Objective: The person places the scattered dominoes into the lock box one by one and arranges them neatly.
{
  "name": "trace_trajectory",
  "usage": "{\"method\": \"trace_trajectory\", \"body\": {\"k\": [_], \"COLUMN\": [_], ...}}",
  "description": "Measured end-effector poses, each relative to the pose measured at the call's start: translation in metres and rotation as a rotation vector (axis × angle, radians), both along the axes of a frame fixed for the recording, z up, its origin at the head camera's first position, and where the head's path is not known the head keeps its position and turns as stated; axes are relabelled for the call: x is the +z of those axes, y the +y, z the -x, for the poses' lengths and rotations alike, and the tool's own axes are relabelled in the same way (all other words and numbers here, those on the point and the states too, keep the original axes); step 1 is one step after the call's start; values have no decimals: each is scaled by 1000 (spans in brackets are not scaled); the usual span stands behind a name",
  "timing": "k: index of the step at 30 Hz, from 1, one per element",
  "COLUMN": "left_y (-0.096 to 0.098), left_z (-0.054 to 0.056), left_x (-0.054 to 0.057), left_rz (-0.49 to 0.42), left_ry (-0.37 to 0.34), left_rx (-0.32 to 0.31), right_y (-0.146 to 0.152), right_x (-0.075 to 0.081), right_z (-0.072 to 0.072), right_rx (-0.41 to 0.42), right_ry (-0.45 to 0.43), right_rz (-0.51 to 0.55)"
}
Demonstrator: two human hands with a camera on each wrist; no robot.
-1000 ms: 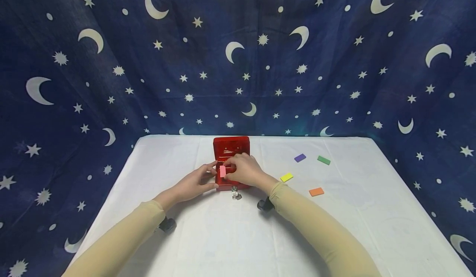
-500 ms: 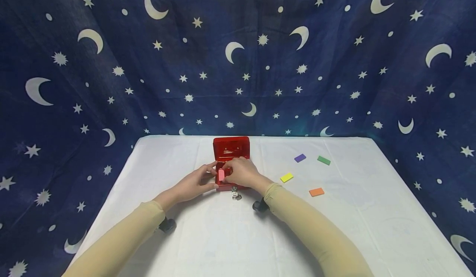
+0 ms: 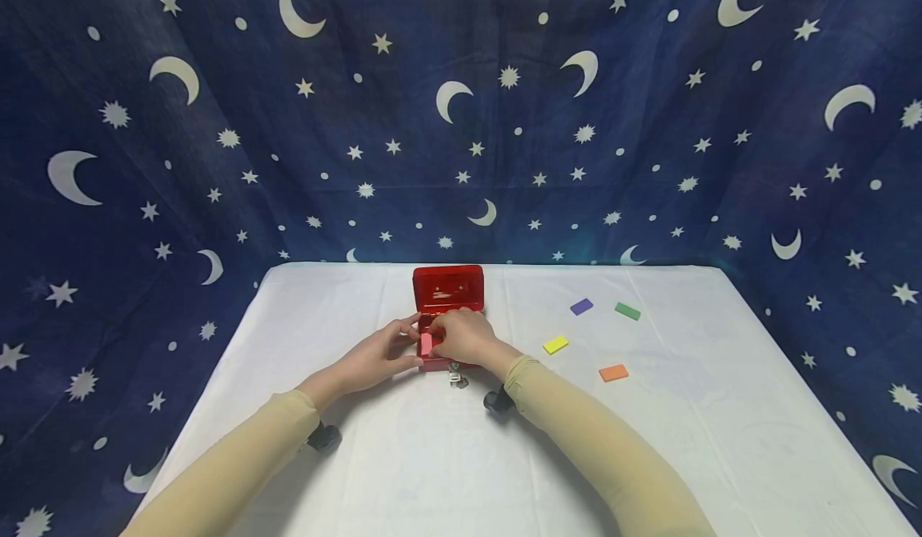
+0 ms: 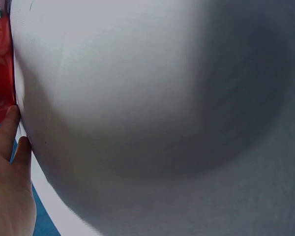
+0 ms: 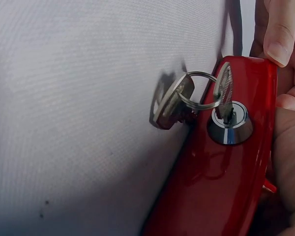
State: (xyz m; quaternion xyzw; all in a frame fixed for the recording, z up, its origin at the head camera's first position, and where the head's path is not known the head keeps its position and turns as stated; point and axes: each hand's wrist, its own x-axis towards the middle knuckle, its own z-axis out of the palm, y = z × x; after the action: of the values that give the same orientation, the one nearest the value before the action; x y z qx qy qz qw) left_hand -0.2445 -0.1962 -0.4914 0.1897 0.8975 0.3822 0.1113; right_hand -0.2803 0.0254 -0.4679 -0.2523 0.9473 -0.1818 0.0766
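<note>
A small red cash box (image 3: 448, 282) stands on the table with its lid raised. My left hand (image 3: 370, 357) rests along its left side, thumb at the front corner and the other fingers spread toward the back. Inside the box, my right hand (image 3: 467, 337) pinches a pink rectangular block (image 3: 426, 343) between thumb and fingers, close to the left wall. In the right wrist view, a key (image 5: 225, 91) sits in the front lock (image 5: 231, 123), and a second key (image 5: 174, 101) hangs from the same ring. Most of the box's inside is hidden behind my right hand.
Several flat blocks lie to the right of the box: purple (image 3: 581, 306), green (image 3: 627, 311), yellow (image 3: 555, 344) and orange (image 3: 614, 373). A white cloth (image 3: 403, 473) covers the table, and a dark blue curtain (image 3: 504, 161) with moons and stars hangs behind and beside it.
My right hand has moved slightly left and down with the pink block, lowering it further into the box. My left hand stays in place on the box.
</note>
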Motion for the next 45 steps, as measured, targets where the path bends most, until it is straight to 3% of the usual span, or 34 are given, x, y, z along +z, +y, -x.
{"method": "trace_trajectory", "body": {"k": [23,45], "left_y": [1,1], "left_z": [0,-1], "left_x": [-1,-2], "left_rz": [-15,-5], "left_ry": [12,-1], "left_rx": [-14,2], "right_y": [-1,1], "right_x": [-5,-1], "right_z": [3,2], "right_rx": [7,19], "right_ry": [39,8], "right_rz": [-14,-8]}}
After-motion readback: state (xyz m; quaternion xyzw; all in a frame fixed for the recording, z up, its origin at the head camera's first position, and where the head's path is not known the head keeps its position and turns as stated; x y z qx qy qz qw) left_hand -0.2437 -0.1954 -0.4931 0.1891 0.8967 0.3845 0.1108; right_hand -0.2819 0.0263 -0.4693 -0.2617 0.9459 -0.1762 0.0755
